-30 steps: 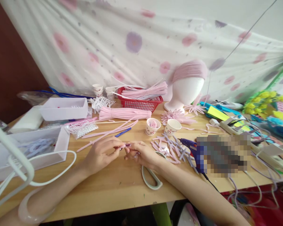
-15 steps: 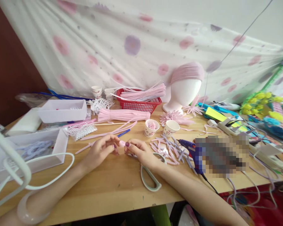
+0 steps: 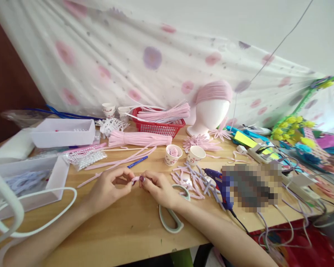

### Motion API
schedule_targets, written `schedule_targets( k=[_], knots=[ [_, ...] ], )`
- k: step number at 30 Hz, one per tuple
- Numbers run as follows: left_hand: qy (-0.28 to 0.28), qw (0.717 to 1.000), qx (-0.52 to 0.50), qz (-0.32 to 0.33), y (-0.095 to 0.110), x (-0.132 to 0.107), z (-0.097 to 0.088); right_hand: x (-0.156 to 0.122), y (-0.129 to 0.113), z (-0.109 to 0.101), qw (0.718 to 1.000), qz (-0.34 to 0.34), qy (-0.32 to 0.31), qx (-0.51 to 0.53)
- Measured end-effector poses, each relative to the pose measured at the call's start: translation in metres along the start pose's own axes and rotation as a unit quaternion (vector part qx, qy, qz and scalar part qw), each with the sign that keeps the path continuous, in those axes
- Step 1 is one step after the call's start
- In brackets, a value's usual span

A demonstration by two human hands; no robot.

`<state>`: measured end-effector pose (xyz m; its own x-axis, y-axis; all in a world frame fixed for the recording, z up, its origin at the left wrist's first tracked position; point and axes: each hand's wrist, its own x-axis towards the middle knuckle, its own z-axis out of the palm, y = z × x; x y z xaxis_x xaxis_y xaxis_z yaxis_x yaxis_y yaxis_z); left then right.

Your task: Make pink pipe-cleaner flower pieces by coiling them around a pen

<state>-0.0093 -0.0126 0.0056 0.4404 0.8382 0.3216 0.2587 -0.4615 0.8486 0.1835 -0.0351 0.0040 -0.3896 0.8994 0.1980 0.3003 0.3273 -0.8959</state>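
Small pink piece [image 3: 136, 179] sits pinched by left grip [image 3: 109, 188] and right grip [image 3: 159, 188], each nearly closed.

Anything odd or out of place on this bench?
Yes: a blocky pixelated patch right of the blue plastic glue gun hides whatever lies there. Short pink and lavender fuzzy stems lie strewn beside the gun. I see no clear breakage.

This looks like a craft workshop. The tabletop [image 3: 122, 230] bears a basket [image 3: 156, 128] of pipe cleaners [image 3: 164, 113], with a glue gun [image 3: 215, 176] right of it.
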Motion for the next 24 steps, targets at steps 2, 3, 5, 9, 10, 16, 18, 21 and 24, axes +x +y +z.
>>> schedule_targets(
  k=[2,3,5,9,10,16,18,21,24],
  knots=[
    [0.036,0.990,0.089,0.106,-0.001,-0.001,-0.001,0.000,0.001,-0.001,0.999,0.025,-0.021,0.040],
    [0.048,0.983,0.114,0.137,-0.001,-0.001,-0.002,0.000,0.000,-0.001,0.998,0.027,-0.024,0.046],
    [0.050,0.987,0.097,0.117,0.001,-0.001,-0.003,-0.001,-0.001,-0.001,1.000,0.008,-0.010,0.026],
    [-0.036,0.985,-0.136,-0.102,0.005,0.002,-0.001,-0.003,0.000,-0.002,0.988,-0.106,0.024,-0.113],
    [-0.061,0.969,-0.187,-0.149,0.006,0.003,0.000,-0.003,0.001,-0.002,0.978,-0.137,0.023,-0.154],
    [-0.068,0.953,-0.228,-0.186,0.009,0.003,0.004,-0.002,0.008,-0.003,0.927,-0.222,0.028,-0.301],
    [-0.031,0.975,-0.172,-0.140,0.009,0.001,0.005,-0.002,0.006,-0.002,0.944,-0.197,0.026,-0.262],
    [0.017,0.997,-0.056,-0.057,0.008,-0.003,0.006,-0.002,-0.001,0.001,0.983,-0.114,0.025,-0.139],
    [0.050,0.999,0.013,-0.008,0.006,-0.005,0.007,-0.002,-0.004,0.002,0.996,-0.051,0.032,-0.069]
  ],
)
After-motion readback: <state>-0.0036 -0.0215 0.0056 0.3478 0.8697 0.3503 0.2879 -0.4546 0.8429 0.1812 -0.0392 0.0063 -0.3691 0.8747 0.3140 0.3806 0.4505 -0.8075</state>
